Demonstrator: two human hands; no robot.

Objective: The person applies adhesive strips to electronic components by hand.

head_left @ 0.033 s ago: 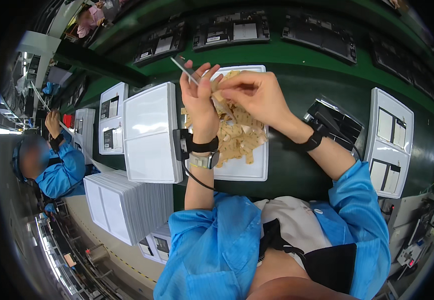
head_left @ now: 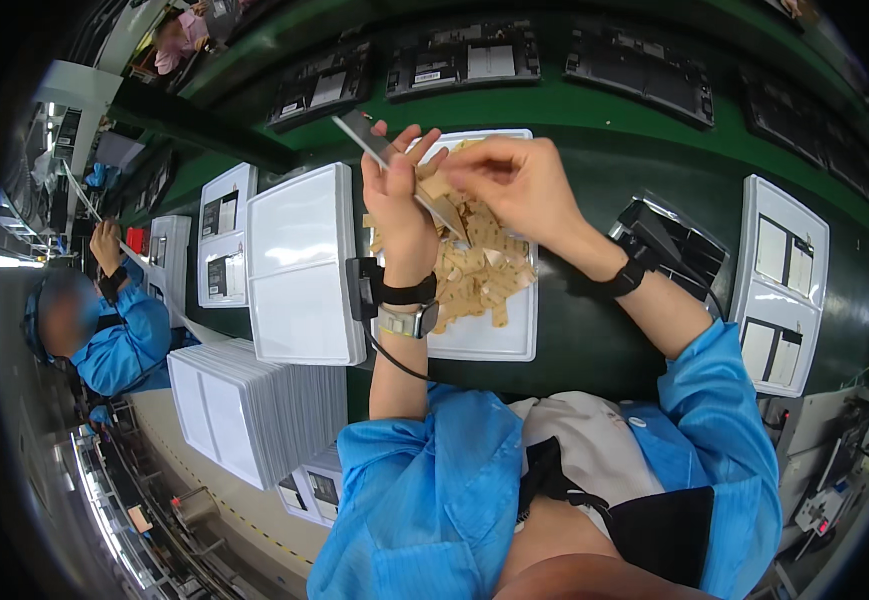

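Just then my left hand [head_left: 401, 195] was closed around a pair of tweezers [head_left: 394, 165], tips pointing right toward a small tan strip [head_left: 441, 190] that my right hand [head_left: 514, 180] pinched between thumb and fingertips. Both hovered over the white tray [head_left: 484, 335] of tan strips [head_left: 479, 265], with another white tray [head_left: 302, 265] just left.

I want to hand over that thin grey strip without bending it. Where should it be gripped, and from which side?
Probably at its free upper-left end, pinched across the flat faces, coming from the upper left. The thin grey strip slants from there down into the left hand and right hand; only that end shows bare.
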